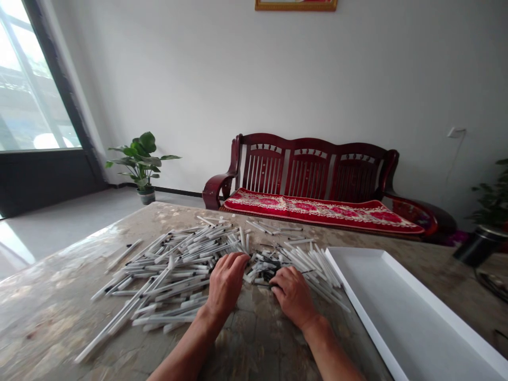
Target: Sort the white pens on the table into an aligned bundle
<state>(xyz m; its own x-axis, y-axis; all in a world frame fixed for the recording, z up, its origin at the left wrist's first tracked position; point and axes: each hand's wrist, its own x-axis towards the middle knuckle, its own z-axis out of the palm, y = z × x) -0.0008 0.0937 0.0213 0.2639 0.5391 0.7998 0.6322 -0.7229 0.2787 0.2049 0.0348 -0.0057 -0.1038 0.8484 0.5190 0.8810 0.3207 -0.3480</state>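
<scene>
Left of white tray [413, 312], left hand [227, 280] and right hand [292, 296] apparently sift pale tubes [184, 269]. Fingers curled; cannot tell what's held. Next move likely needs precision.

Slim whitish tubes [198, 244] — some dark-ended, loosely heaped, lying crisscross

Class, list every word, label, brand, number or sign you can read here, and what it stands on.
None can be read.
Tubes: any print is too small and blurred to read.
Tray: no lettering shows.
Frame: mostly cut off; no words show.
</scene>
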